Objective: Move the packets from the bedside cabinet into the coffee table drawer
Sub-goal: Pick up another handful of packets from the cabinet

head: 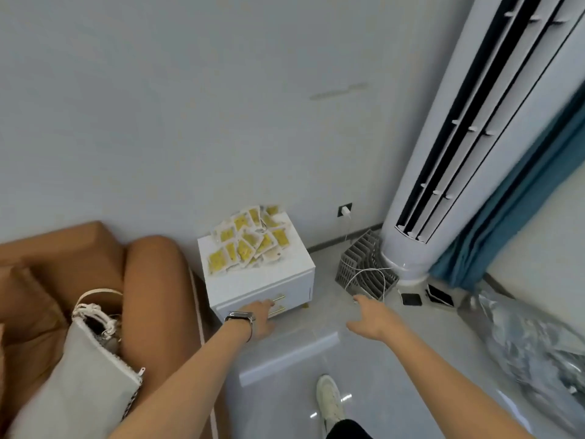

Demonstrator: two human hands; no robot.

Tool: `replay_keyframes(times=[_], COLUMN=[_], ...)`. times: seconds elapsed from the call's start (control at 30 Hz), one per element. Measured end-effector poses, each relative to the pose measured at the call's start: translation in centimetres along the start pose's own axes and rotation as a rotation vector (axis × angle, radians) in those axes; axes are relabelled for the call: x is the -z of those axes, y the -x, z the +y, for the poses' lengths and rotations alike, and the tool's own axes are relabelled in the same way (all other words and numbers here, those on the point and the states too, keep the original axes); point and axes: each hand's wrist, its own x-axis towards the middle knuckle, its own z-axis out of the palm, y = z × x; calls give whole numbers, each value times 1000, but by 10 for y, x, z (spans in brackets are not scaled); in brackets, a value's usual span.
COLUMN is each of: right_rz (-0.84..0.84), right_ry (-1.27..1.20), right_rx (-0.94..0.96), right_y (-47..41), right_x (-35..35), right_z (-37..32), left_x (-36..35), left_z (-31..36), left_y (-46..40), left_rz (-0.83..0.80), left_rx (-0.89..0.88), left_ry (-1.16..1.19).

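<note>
Glossy white boxy bedside cabinet (258,280), crinkly yellow packets (250,240)

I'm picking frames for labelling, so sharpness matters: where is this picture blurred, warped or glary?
Head view: the packets on the bedside cabinet are smeared by motion blur, as is the silvery bag; wide-angle distortion leans the air conditioner; small glare spots lie on the floor.

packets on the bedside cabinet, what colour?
Packets: yellow centres with white borders, seen in the head view.
</note>
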Motion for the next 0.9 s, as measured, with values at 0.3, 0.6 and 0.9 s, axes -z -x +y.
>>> replay_keyframes(times=[0.3,0.6,0.9], right_rz=[-149,-256,-393], right_ry=[128,137,-253], right_rx=[150,176,-123], right_y=[-176,-327,-446], right_x=[79,68,-16], right_z=[-65,-160,-178], left_x=[96,126,97], left_z=[-37,-111,-125], left_y=[-105,-214,-334], left_rz=[-21,-29,-76], left_rx=[159,241,163], left_ry=[86,316,418])
